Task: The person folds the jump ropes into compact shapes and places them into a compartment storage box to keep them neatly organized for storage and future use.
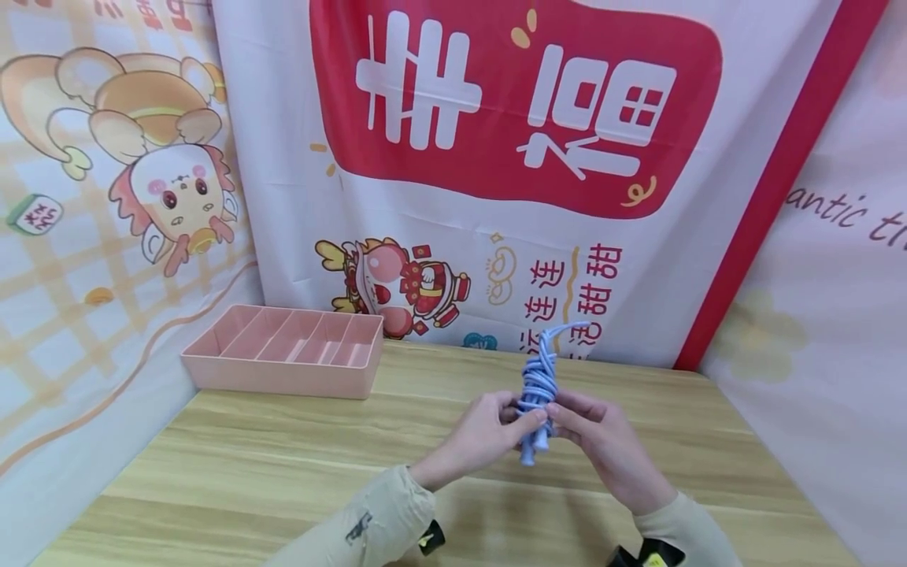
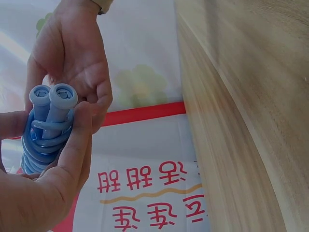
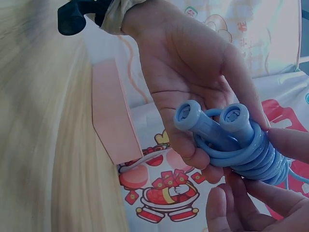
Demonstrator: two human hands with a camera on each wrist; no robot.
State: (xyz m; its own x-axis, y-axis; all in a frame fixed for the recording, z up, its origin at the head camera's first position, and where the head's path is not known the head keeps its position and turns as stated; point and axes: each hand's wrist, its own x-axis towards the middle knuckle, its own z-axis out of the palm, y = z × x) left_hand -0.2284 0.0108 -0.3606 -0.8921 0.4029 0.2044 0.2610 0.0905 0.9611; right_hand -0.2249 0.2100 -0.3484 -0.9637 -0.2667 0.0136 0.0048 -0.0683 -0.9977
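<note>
A light blue skipping rope (image 1: 540, 379) is held above the table in both hands, its cord wound in coils around its two handles. My left hand (image 1: 484, 438) grips the bundle from the left, thumb across the front near the handles. From the other side my right hand (image 1: 611, 446) pinches it with thumb and fingers. Both handle ends (image 3: 235, 116) stick out of the coils side by side toward me, with round hollow caps in the wrist views. A loose bit of cord (image 1: 567, 327) rises from the far end and bends right.
A pink tray (image 1: 276, 376) with several narrow compartments stands at the back left of the wooden table (image 1: 283, 457). Printed cloth (image 1: 439, 213) hangs behind the table, and more printed walls stand at the left and right sides.
</note>
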